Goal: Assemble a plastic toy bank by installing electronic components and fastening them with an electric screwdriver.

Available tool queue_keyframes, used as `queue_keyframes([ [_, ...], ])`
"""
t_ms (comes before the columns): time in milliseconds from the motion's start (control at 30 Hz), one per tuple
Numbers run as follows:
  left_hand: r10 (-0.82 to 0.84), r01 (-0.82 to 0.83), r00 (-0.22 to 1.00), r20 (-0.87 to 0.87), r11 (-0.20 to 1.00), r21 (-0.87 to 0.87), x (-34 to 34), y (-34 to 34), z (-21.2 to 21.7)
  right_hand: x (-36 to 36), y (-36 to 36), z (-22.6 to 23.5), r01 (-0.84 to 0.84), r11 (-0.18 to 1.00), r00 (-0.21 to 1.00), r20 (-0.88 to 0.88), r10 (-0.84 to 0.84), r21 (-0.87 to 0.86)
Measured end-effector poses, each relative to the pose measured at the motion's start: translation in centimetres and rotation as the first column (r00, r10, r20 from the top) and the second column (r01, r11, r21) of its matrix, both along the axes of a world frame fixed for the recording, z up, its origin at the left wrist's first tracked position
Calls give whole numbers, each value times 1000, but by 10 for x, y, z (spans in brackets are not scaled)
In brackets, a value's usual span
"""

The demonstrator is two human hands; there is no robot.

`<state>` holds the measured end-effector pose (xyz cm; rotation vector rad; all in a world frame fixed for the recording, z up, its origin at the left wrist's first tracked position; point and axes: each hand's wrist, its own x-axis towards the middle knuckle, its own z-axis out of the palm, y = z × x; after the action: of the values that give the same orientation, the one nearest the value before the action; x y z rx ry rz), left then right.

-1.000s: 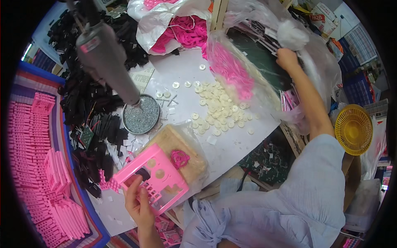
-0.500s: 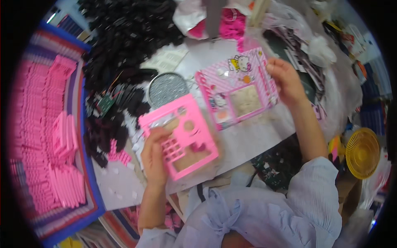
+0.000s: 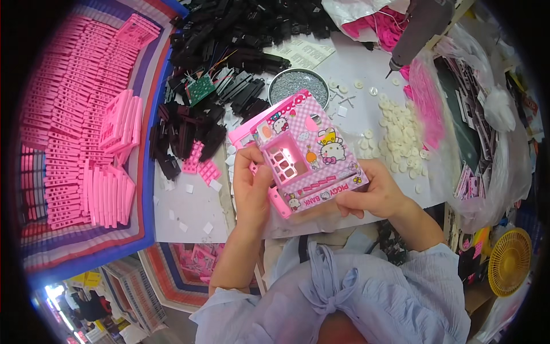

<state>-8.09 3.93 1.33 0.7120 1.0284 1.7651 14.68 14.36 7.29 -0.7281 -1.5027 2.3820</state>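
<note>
Both hands meet over the white table around two flat pieces laid one on the other. The upper one is a printed pink-and-white front sheet (image 3: 346, 163) with cartoon figures and a square window. Beneath it sits a pink plastic panel (image 3: 279, 202); its keypad-like holes show through the window. My left hand (image 3: 252, 186) is closed on the left edge of the plastic panel. My right hand (image 3: 372, 192) pinches the sheet's lower right corner, thumb on top. Most of the plastic panel is hidden by the sheet.
Behind the pieces stands a round tin (image 3: 299, 86) of small metal parts. White discs (image 3: 401, 135) lie to the right, below a hanging power screwdriver (image 3: 424, 28). Black plastic parts (image 3: 229, 34) and a circuit board (image 3: 200, 90) are at back left. A blue-rimmed crate (image 3: 152, 189) holds pink panels.
The printed sheet has come left from the right side, turned, and now lies over the pink panel. My hands are closer together. The view has shifted, showing the white discs.
</note>
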Motion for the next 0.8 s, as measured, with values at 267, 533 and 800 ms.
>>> queue_keyframes([
  [267,42,-46,993,112,998,38,8,-4,12,0,-11,-4,91,908,994,23,-111,410],
  [533,-33,36,999,44,997,-63,16,-6,25,-14,25,-37,89,995,975,-201,-96,-40],
  [800,214,-365,771,-599,920,-141,34,4,25,-44,-17,-40,411,888,888,-314,-337,209],
])
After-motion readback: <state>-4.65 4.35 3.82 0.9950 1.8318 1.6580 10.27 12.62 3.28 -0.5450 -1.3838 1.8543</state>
